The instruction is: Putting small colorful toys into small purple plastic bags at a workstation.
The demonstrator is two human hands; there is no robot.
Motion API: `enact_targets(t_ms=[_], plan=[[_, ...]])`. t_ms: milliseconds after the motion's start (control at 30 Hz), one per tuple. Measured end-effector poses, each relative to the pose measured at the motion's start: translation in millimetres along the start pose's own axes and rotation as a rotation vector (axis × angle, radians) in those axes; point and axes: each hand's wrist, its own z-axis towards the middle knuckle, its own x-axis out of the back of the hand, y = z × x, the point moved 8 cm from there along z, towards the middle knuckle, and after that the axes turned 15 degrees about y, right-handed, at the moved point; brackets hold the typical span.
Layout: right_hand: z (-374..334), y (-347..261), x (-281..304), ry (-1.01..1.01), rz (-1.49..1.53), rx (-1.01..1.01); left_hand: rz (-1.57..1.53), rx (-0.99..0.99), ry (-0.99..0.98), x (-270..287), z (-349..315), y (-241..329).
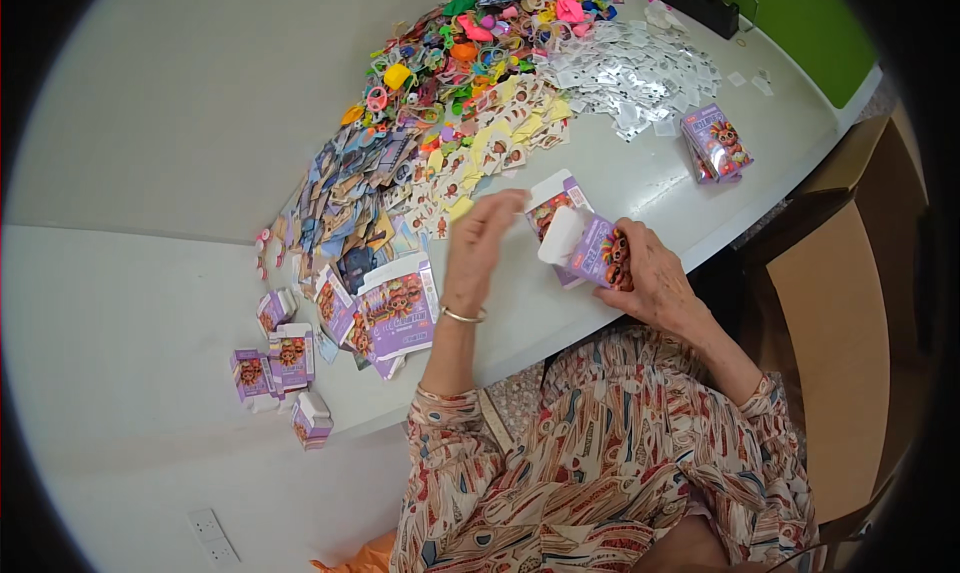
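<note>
My right hand (650,278) is wrapped round a small purple carton (597,251) with a printed character on its front. The carton tilts to the left, its white end flap (563,235) standing open toward my left hand. Behind it on the table, partly covered, lies another purple carton (548,201) with a white flap. My left hand (478,248), with a bangle at the wrist, hovers left of the held carton. Its fingers are drawn together; whether something small is between them is hidden. Flattened purple cartons (398,308) lie just left of the left wrist.
Across the white table spread heaps of colourful small toys (470,48), cards (350,188), yellow and white stickers (500,133) and clear packets (630,73). Closed purple boxes (716,145) sit at right, several small cartons (290,358) at left. A large cardboard box (830,283) stands beside the right edge.
</note>
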Motion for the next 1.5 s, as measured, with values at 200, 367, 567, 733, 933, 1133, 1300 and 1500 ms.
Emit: enact_targets(t_ms=[200, 367, 567, 733, 933, 1133, 1300, 1500], plan=[[7.1, -7.3, -0.1, 0.074, 0.010, -0.008, 0.836, -0.313, 0.333, 112.9, 16.3, -52.4], [7.6, -7.8, -2.1, 0.051, 0.020, -0.009, 0.981, -0.536, 0.362, 88.6, 18.8, -48.5], [7.7, -8.3, 3.2, 0.089, -0.001, -0.003, 0.910, -0.556, 0.330, 99.5, 28.5, -57.8], [5.7, -4.9, -0.8, 0.059, 0.008, 0.000, 0.915, -0.485, 0.310, 92.8, 33.6, -49.5], [7.7, -8.8, 1.6, 0.041, 0.017, -0.018, 0.933, -0.425, 0.223, 98.7, 44.1, -55.9], [5.1, -1.1, 2.2, 0.041, 0.014, -0.025, 0.921, -0.346, 0.235, 98.6, 38.4, -55.3], [5.8, -4.8, 4.1, 0.058, 0.017, -0.008, 0.942, -0.343, 0.203, 99.6, 39.5, -60.6], [4.4, -1.5, 6.2, 0.064, 0.026, -0.018, 0.889, -0.339, 0.228, 98.6, 37.1, -60.8]])
